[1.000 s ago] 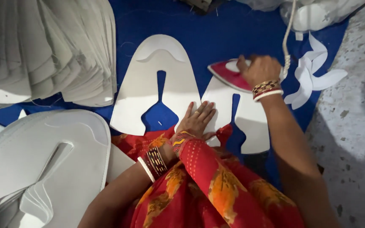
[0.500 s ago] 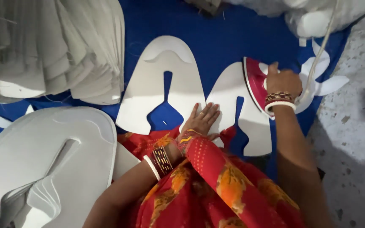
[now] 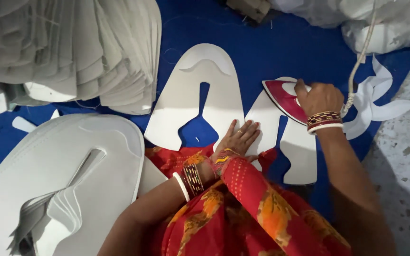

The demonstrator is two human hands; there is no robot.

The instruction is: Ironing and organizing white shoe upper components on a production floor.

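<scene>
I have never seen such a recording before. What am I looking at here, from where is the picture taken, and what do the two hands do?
The picture comes from a camera worn on a person's head, looking down at their own hands. They work over a blue cloth. On it lie two white cut-out pieces side by side. The right hand grips a red iron, with its white cord running up, on the right-hand piece. The left hand lies flat, palm down, between the two pieces. At the upper left is a fanned pile of white pieces; at the lower left is another stack.
</scene>
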